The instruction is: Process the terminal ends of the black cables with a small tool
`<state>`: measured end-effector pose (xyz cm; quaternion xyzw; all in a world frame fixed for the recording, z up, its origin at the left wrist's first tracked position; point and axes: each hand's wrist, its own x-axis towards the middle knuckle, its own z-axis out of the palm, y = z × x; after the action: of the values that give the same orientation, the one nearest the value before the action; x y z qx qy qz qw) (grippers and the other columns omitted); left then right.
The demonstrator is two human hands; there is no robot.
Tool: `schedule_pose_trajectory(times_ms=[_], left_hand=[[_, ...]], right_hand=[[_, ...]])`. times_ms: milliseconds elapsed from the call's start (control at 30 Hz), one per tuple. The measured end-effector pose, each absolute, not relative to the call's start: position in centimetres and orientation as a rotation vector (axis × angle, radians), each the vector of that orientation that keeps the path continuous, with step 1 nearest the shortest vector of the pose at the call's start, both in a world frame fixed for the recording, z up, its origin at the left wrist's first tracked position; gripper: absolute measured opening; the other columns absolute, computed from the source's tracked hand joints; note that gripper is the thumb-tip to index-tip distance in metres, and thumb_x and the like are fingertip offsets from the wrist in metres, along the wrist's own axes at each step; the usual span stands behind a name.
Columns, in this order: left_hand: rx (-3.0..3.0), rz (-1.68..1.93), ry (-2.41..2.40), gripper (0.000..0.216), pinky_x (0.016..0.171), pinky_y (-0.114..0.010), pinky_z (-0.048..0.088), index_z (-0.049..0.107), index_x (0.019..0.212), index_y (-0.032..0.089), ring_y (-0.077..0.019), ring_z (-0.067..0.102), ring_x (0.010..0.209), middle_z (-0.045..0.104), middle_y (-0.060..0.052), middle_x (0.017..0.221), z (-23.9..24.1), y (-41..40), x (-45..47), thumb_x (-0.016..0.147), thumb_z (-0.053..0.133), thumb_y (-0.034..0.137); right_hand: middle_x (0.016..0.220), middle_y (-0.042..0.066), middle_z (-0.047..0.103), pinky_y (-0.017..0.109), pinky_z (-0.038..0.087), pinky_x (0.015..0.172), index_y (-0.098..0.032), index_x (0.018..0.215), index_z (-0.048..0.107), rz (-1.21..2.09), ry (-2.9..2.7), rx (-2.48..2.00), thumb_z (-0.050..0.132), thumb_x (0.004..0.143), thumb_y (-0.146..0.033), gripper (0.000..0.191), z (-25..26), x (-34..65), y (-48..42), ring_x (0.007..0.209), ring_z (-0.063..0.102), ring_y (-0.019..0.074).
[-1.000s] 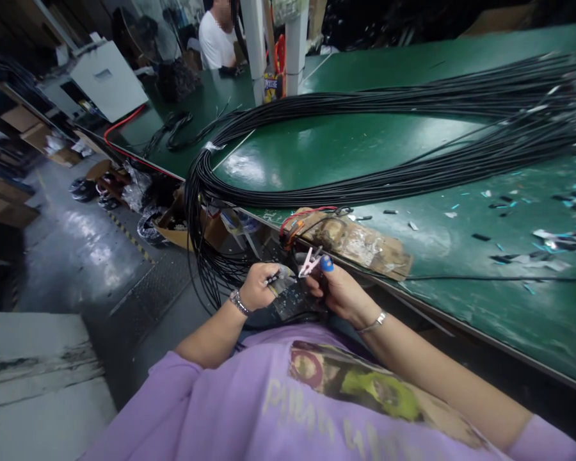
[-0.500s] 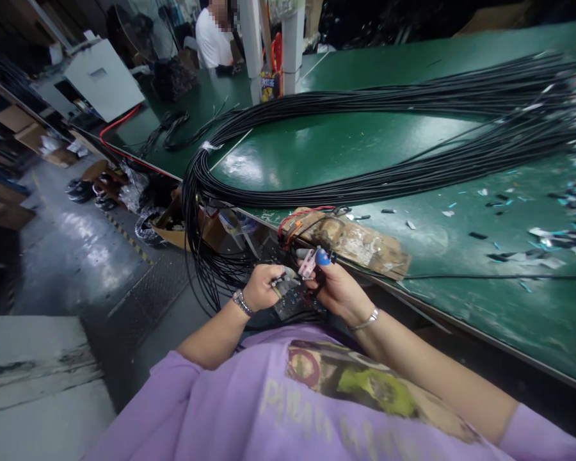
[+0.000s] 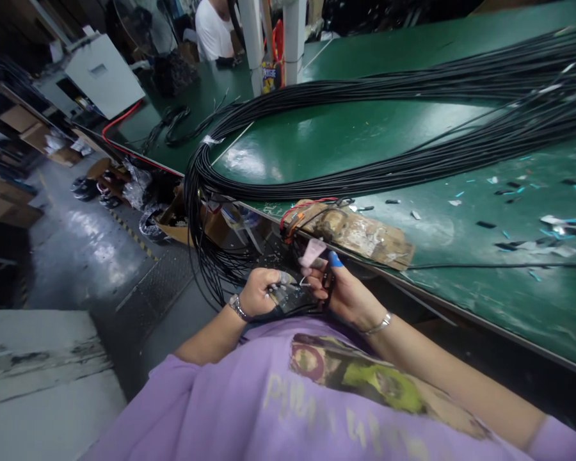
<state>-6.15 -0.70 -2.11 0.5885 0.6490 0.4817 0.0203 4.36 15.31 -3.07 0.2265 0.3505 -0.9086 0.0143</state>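
Note:
My left hand is closed, with greyish tape on its fingers. It pinches a thin cable whose pale end points toward my right hand. My right hand is also closed and wears a blue cover on the thumb tip. A small pale pink plastic piece sticks up from its fingers; its exact kind is unclear. Both hands are held close together in front of the bench edge. Just behind them, a worn wooden block lies on the green bench, with red and black wires at its left end.
A long bundle of black cables loops over the bench and hangs down its front edge. Cable scraps are scattered at the right. A cardboard box stands under the bench. A person in a white shirt is at the back.
The pink piece has turned and now stands higher above my right fingers. My right hand has shifted slightly right, and a pale cable end now shows between the hands.

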Motion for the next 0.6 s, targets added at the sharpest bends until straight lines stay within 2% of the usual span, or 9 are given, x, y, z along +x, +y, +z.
schedule_pose_trajectory(times_ms=[167, 233, 300, 400, 467, 600], left_hand=[[1.864, 1.421, 2.001, 0.014, 0.053, -0.024, 0.044, 0.062, 0.073, 0.015, -0.0138, 0.059, 0.053, 0.065, -0.007, 0.061, -2.5, -1.9, -5.1, 0.081, 0.052, 0.022], [1.848, 1.379, 1.998, 0.014, 0.053, -0.025, 0.043, 0.062, 0.073, 0.016, -0.014, 0.058, 0.054, 0.064, -0.007, 0.061, -2.8, -2.1, -4.6, 0.08, 0.054, 0.024], [1.765, 1.36, 1.991, 0.019, 0.052, -0.025, 0.041, 0.061, 0.069, 0.016, -0.0128, 0.054, 0.052, 0.061, -0.005, 0.058, -2.8, -2.2, -4.1, 0.079, 0.058, 0.032], [1.371, 1.388, 1.953, 0.035, 0.049, -0.022, 0.037, 0.058, 0.064, 0.014, -0.0089, 0.047, 0.048, 0.053, 0.0, 0.052, -2.2, -2.3, -2.9, 0.075, 0.064, 0.048], [0.984, 1.402, 1.843, 0.042, 0.046, -0.02, 0.034, 0.057, 0.063, 0.014, -0.0063, 0.042, 0.045, 0.049, 0.003, 0.048, -1.6, -2.4, -2.2, 0.072, 0.065, 0.054], [0.38, 1.466, 1.619, 0.049, 0.034, -0.018, 0.019, 0.053, 0.063, 0.014, -0.0028, 0.027, 0.031, 0.039, 0.007, 0.038, -0.9, -2.8, -1.6, 0.068, 0.064, 0.062]], right_hand=[[0.043, -0.006, 0.039, 0.022, 0.016, 0.039, -0.016, 0.062, 0.059, -2.525, 1.309, 0.623, 0.071, 0.057, -0.067, 0.053, -2.2, 6.1, 15.0, 0.041, 0.025, 0.0054], [0.042, -0.006, 0.04, 0.022, 0.016, 0.039, -0.016, 0.059, 0.056, -2.429, 1.388, 0.593, 0.071, 0.054, -0.068, 0.054, -1.5, 6.4, 14.7, 0.039, 0.026, 0.0046], [0.044, -0.006, 0.044, 0.021, 0.017, 0.038, -0.017, 0.057, 0.051, -2.373, 1.449, 0.567, 0.077, 0.052, -0.06, 0.05, -0.8, 6.4, 14.4, 0.039, 0.028, 0.0039], [0.044, -0.007, 0.044, 0.021, 0.018, 0.038, -0.018, 0.057, 0.047, -2.337, 1.532, 0.636, 0.079, 0.053, -0.05, 0.046, -0.8, 6.2, 14.2, 0.038, 0.029, 0.0037], [0.043, -0.008, 0.042, 0.021, 0.019, 0.038, -0.019, 0.056, 0.045, -2.353, 1.599, 0.773, 0.078, 0.054, -0.05, 0.045, -1.2, 6.0, 14.4, 0.038, 0.029, 0.0037], [0.043, -0.009, 0.038, 0.02, 0.019, 0.038, -0.019, 0.055, 0.044, -2.458, 1.643, 0.879, 0.075, 0.056, -0.053, 0.046, -2.0, 6.2, 14.8, 0.038, 0.026, 0.0032]])
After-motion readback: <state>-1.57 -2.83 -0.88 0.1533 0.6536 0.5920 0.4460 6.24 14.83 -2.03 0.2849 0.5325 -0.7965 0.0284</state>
